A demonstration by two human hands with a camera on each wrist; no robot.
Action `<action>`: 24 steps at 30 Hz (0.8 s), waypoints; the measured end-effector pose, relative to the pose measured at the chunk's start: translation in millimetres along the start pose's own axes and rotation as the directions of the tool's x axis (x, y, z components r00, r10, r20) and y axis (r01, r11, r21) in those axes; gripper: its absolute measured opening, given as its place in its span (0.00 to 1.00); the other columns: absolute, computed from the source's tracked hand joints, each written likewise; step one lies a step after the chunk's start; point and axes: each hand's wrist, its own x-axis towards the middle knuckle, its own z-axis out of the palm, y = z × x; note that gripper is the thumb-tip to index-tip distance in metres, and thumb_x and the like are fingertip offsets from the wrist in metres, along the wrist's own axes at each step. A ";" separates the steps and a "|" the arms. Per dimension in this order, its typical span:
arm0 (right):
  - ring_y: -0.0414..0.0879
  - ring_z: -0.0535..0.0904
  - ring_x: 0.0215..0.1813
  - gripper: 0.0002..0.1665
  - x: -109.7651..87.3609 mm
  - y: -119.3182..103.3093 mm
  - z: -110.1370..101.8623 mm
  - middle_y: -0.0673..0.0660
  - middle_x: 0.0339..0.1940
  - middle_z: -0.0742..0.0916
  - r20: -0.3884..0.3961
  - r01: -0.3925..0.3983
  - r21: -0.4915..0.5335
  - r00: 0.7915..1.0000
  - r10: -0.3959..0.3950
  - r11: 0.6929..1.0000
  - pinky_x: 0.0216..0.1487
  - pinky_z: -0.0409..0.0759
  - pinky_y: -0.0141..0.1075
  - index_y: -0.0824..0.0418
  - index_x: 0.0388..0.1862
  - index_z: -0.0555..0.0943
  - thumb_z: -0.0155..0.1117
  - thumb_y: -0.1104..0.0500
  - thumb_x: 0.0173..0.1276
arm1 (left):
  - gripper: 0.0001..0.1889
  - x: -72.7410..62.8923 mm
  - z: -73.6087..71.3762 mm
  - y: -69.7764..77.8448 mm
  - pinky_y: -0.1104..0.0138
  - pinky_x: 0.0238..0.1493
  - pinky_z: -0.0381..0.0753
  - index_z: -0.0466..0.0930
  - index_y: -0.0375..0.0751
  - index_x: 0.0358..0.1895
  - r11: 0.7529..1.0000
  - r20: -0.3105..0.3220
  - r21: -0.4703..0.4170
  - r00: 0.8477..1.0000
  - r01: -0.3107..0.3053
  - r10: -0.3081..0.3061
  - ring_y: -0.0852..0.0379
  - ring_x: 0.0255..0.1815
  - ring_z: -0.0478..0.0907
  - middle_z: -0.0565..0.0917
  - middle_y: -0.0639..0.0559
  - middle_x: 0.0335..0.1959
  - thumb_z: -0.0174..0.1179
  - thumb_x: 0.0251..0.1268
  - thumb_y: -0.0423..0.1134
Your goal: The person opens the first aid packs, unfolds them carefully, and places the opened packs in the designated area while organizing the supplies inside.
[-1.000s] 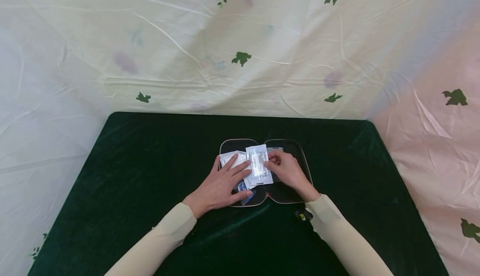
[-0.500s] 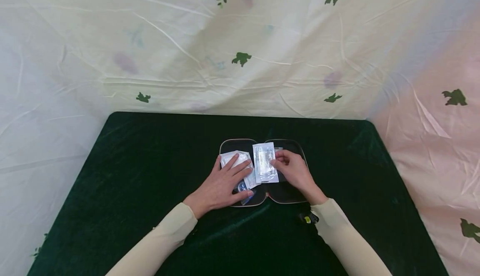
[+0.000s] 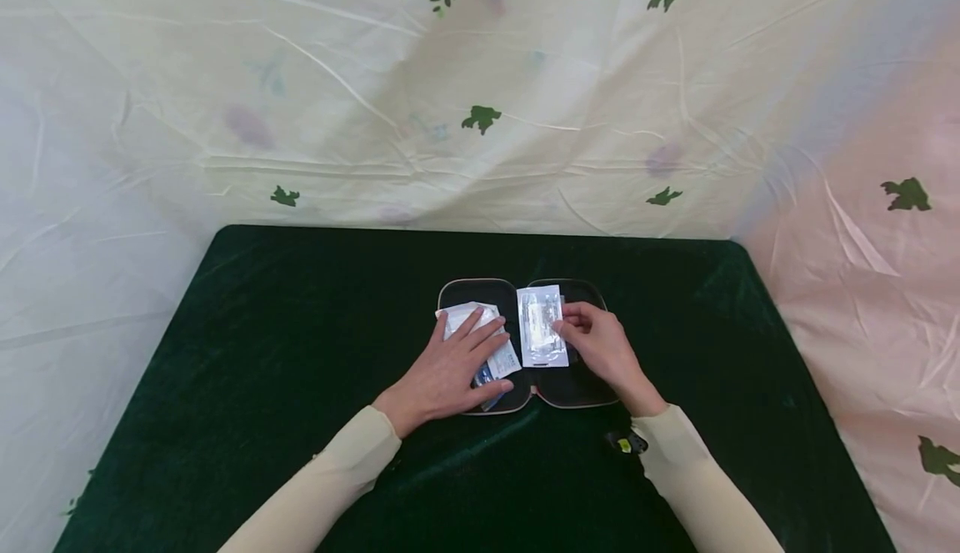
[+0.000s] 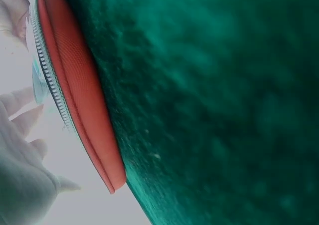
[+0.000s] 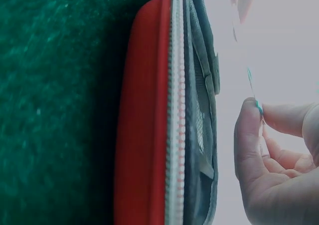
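Note:
A zip case (image 3: 573, 390) lies spread open on the green cloth, black inside; the wrist views show its red shell (image 5: 142, 110) and zip. My left hand (image 3: 453, 369) rests with fingers spread over white sachets (image 3: 506, 361) in the left half. A blue packet (image 3: 482, 379) peeks out between its thumb and forefinger. Above the middle and right half, my right hand (image 3: 603, 349) pinches a flat white sachet (image 3: 542, 328) by its right edge, between thumb and forefinger. In the right wrist view this sachet shows edge-on, raised off the case's inner pocket (image 5: 204, 95).
Dark green cloth (image 3: 337, 286) covers the table around the case. Behind and at both sides hangs a pale curtain (image 3: 555, 144) with leaf prints. A dark wrist device (image 3: 626, 443) with a yellow mark sits at the right cuff.
My right hand has drawn the pinched sachet to the right, off the sachets under the left hand and over the right half of the case. The left hand stays nearly in place.

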 end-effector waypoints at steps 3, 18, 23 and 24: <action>0.50 0.83 0.47 0.22 -1.0 2.4 -3.6 0.62 0.51 0.85 -0.007 0.001 0.012 1.000 -0.001 1.000 0.48 0.81 0.39 0.66 0.63 0.79 0.65 0.55 0.77 | 0.43 2.8 0.3 2.2 0.36 0.79 0.36 0.62 0.52 0.81 1.000 -0.002 -0.002 1.000 0.001 -0.001 0.47 0.86 0.42 0.55 0.53 0.85 0.41 0.73 0.75; 0.52 0.82 0.45 0.23 -3.9 20.1 -27.9 0.63 0.51 0.86 -0.074 -0.030 -0.024 0.997 0.028 0.999 0.48 0.81 0.39 0.66 0.66 0.79 0.62 0.54 0.79 | 0.39 20.0 3.6 13.5 0.35 0.78 0.38 0.69 0.53 0.78 0.995 0.024 0.096 0.999 -0.041 0.039 0.49 0.86 0.45 0.60 0.54 0.83 0.43 0.75 0.73; 0.52 0.81 0.46 0.25 -4.4 26.2 -35.6 0.64 0.51 0.86 -0.098 -0.052 -0.057 0.994 0.047 0.997 0.47 0.79 0.40 0.66 0.67 0.79 0.61 0.53 0.80 | 0.39 23.3 6.5 15.6 0.35 0.78 0.37 0.69 0.54 0.78 0.991 0.038 0.125 0.998 -0.054 0.050 0.48 0.86 0.44 0.60 0.54 0.83 0.42 0.75 0.73; 0.52 0.81 0.46 0.25 -4.7 27.3 -36.9 0.64 0.51 0.86 -0.104 -0.055 -0.063 0.993 0.048 0.996 0.46 0.79 0.40 0.66 0.67 0.79 0.61 0.53 0.80 | 0.39 23.6 7.2 15.9 0.35 0.78 0.36 0.68 0.54 0.78 0.990 0.043 0.128 0.998 -0.057 0.051 0.49 0.86 0.44 0.60 0.54 0.83 0.41 0.75 0.74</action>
